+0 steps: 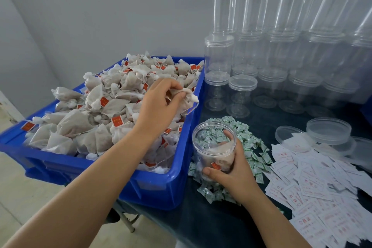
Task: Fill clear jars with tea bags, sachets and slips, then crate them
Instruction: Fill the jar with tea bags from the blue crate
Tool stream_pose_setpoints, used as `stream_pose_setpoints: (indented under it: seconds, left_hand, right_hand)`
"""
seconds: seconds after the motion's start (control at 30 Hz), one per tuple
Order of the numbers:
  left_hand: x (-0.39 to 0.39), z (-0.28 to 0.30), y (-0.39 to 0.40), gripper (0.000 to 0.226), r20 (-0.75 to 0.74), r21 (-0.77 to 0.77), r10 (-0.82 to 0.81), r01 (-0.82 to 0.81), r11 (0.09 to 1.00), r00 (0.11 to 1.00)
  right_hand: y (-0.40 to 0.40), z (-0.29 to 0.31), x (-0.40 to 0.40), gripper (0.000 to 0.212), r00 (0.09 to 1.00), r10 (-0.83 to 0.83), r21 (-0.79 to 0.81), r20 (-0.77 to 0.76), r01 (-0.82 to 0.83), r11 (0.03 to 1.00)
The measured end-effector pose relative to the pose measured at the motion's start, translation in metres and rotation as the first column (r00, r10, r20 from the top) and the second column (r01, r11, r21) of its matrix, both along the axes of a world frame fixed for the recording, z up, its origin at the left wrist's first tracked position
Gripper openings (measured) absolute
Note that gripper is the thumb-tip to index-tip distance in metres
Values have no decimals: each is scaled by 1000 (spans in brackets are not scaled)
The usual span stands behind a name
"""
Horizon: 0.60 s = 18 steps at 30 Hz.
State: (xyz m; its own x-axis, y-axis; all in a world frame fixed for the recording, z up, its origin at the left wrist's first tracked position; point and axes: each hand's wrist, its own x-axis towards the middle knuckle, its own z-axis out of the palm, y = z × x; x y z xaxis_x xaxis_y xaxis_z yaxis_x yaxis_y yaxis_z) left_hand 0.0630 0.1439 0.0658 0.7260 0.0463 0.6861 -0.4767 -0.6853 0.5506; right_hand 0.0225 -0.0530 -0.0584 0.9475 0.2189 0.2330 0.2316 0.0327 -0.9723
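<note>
A tea bag (186, 94) is pinched between the thumb and fingers of the left hand (159, 104), and it is held up over the right side of the blue crate (153, 185). The crate is piled high with more tea bags (96, 106), many with small red tags.

An open clear jar (214, 147) is gripped by the right hand (231, 169), with the fingers curled round its side and the thumb laid across the front near the bottom. The jar is kept just beside the crate's right wall. A few tea bags can be seen inside it.

Under and around the jar, a heap of small green and white sachets (249, 147) is spread on the dark surface (221, 223). To the right of the heap, many white slips (314, 183) with red print are scattered, some lying over each other.

Behind the sachets, rows of empty clear jars (281, 60) are stacked up against the wall (100, 12). The front ones are stood close to the crate's far right corner. A few loose clear lids (328, 133) are laid near the top edge of the slips, well apart from the held jar.

The way between the lifted tea bag and the jar's mouth is crossed only by the crate's blue rim. Pale floor (18, 197) is seen at the lower left, below the crate.
</note>
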Motion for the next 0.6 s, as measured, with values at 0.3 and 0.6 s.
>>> stream_pose_setpoints:
  seconds: [0.3, 0.6]
  left_hand:
    - [-11, 5, -11, 13, -166, -128, -360, 342, 931, 918]
    - [-12, -2, -18, 8, -223, 29, -421, 438, 899, 879]
  right_hand:
    - [-1, -2, 1, 96, 1000, -6, -18, -2, 6, 1000]
    - [2, 0, 2, 97, 1000, -3, 4, 28, 3, 1000]
